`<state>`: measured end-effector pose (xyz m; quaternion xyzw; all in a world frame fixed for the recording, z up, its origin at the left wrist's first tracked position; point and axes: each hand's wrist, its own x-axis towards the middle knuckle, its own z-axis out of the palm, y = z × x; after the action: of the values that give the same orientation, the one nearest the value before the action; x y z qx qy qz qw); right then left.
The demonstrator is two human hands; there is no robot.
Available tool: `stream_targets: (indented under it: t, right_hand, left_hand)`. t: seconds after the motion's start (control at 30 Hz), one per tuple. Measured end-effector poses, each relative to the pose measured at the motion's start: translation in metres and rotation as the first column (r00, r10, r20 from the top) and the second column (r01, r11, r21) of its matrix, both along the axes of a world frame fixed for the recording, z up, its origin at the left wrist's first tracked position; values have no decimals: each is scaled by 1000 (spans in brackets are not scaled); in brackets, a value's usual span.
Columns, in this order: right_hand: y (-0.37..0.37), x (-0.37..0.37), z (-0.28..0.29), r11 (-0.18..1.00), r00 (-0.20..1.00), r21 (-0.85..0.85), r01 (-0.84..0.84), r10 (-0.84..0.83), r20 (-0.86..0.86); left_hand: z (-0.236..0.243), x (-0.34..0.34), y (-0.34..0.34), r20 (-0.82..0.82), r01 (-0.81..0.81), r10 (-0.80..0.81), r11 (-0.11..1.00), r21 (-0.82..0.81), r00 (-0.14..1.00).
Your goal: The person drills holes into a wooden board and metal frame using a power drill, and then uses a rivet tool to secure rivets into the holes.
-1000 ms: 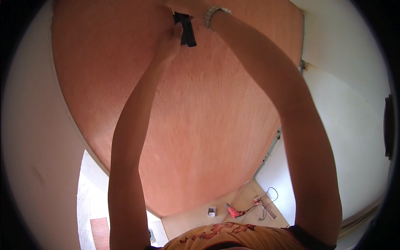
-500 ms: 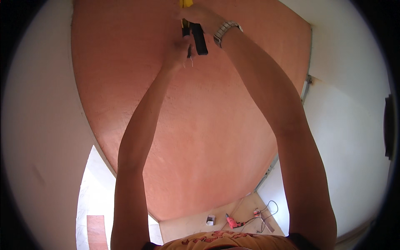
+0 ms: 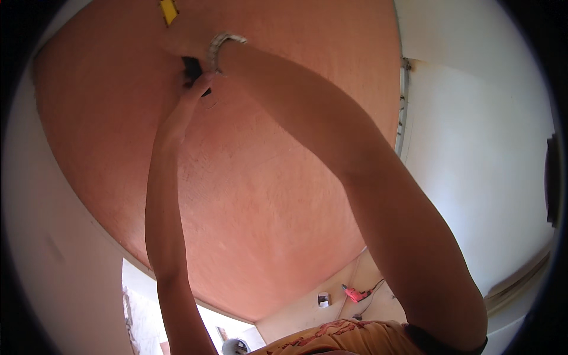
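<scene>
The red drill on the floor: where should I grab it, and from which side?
I'd probably grip the red drill from above, by its body behind the narrow tip: it lies on the pale floor, its upper side uncovered. The tip points up-left in the picture; the dark cord trails off opposite. Its handle is too small to make out.

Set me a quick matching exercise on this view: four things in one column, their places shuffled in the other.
1. Yellow flat piece
2. Red corded power drill
3. Pale metal-link wristband
4. Black blocky object, partly hidden

A. Beside the left hand
B. Around the right wrist
C. On the tan floor
D. Near the view's top edge

Pairs: 1-D, 2-C, 3-B, 4-A
</scene>
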<state>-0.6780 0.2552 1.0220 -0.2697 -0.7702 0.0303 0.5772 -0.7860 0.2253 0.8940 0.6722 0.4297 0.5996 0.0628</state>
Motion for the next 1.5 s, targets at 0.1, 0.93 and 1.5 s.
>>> stream_targets:
  t: [0.1, 0.93, 1.5]
  right_hand:
    - [15, 1, -1, 998, 998, 9, 57, -56, -20]
    - [-30, 3, 22, 988, 987, -91, -124, 132, 88]
    - [28, -22, 32, 994, 992, -36, -99, 102, 79]
  left_hand:
    - [9, 6, 23, -24, 90, -89, 994, 57, 996]
    - [23, -35, 46, 76, -178, 174, 983, 51, 982]
    - [16, -4, -35, 5, 58, -58, 982, -177, 998]
